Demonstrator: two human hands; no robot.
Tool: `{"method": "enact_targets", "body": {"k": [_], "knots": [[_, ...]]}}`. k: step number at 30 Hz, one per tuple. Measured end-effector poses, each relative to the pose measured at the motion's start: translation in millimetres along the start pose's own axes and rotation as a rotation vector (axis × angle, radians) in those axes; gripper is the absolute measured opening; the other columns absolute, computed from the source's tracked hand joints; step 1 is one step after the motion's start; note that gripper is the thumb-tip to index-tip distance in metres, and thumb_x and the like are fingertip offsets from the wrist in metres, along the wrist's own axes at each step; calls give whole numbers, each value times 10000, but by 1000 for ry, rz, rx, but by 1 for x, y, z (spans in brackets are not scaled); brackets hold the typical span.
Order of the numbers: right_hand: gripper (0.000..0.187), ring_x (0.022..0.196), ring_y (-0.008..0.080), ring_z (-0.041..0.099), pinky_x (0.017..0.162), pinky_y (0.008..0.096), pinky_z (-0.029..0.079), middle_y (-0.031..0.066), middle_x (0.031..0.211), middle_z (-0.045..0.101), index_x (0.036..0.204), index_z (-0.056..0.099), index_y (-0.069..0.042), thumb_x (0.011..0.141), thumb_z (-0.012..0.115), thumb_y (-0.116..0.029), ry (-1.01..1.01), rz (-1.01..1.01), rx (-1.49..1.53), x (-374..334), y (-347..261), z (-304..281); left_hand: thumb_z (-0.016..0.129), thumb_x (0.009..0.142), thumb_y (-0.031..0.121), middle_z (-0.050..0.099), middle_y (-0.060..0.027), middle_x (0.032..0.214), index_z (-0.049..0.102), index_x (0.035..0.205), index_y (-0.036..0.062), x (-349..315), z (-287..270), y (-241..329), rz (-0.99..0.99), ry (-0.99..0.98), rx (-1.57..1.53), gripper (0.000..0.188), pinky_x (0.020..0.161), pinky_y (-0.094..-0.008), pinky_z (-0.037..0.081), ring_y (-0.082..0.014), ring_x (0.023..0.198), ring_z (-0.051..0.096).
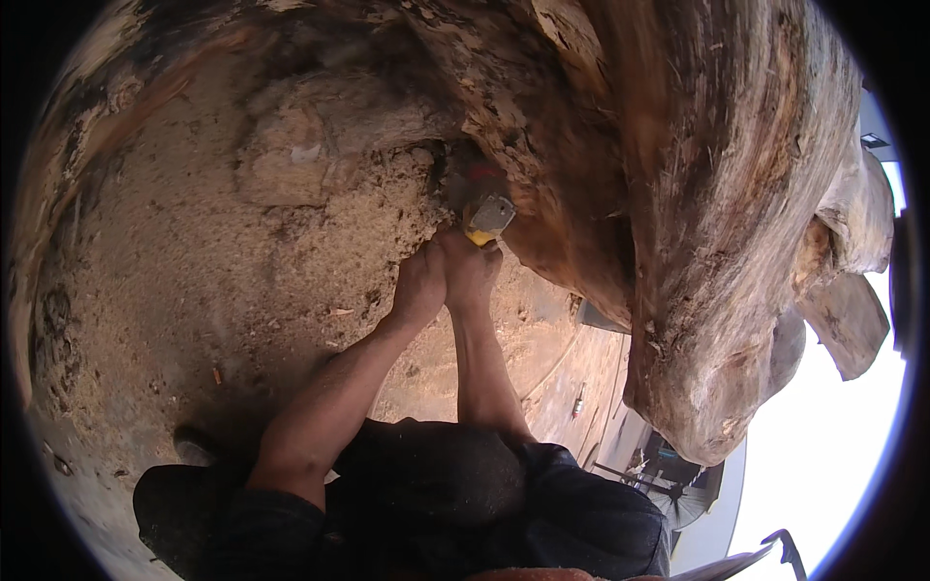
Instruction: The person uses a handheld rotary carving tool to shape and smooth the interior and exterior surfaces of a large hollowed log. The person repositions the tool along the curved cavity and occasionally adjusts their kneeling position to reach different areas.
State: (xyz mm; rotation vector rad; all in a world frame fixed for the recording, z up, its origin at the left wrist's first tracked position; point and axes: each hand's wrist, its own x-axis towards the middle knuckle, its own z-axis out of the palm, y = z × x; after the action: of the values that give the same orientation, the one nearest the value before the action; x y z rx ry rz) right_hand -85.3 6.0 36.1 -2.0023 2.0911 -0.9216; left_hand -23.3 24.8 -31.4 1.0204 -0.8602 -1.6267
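Both my arms reach forward into a hollow beneath a large piece of weathered wood. My right hand is closed around a tool with a yellow body and a grey, block-like end. A dark part with a touch of red shows just beyond it, in shadow, so its exact kind is unclear. Pressed against the right hand, my left hand is closed too, and its fingers are hidden. Ahead of both hands is a rough, crumbly brown surface at the foot of the wood.
A thick driftwood-like trunk hangs down on the right, close to my right arm. Sandy, sawdust-coloured ground with chips spreads to the left. A small bottle-like item lies at right. A fan-like object stands beyond my right shoulder.
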Motion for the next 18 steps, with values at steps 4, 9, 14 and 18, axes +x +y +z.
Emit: {"method": "enact_targets", "body": {"k": [4,9,14,18], "knots": [[117,688,123,569,608,309,463,45,727,616,775,629,5,785,723,-64,69,305,287,4,-15,-5,354,1081,354,686,-289,924,615,1074,-57,-3,5,5,71,1,167,487,703,-462,534,-415,879,703],[136,677,123,561,597,309,457,32,731,619,785,625,19,776,720,-77,0,-313,-201,8,-9,0,318,1096,382,688,-280,912,620,1077,-60,-3,-3,19,-39,10,42,536,715,-463,532,-380,873,712],[129,674,108,555,594,305,456,20,727,623,775,624,17,781,718,-71,48,504,394,9,-38,-4,316,1094,410,694,-276,923,626,1079,-56,-4,-3,19,-63,15,73,560,740,-463,531,-383,884,712],[142,668,112,556,601,304,458,35,732,632,788,622,24,782,716,-82,-14,263,266,2,-6,3,332,1087,408,694,-289,941,625,1068,-59,1,2,-4,8,18,107,551,742,-471,529,-426,896,699]]}}
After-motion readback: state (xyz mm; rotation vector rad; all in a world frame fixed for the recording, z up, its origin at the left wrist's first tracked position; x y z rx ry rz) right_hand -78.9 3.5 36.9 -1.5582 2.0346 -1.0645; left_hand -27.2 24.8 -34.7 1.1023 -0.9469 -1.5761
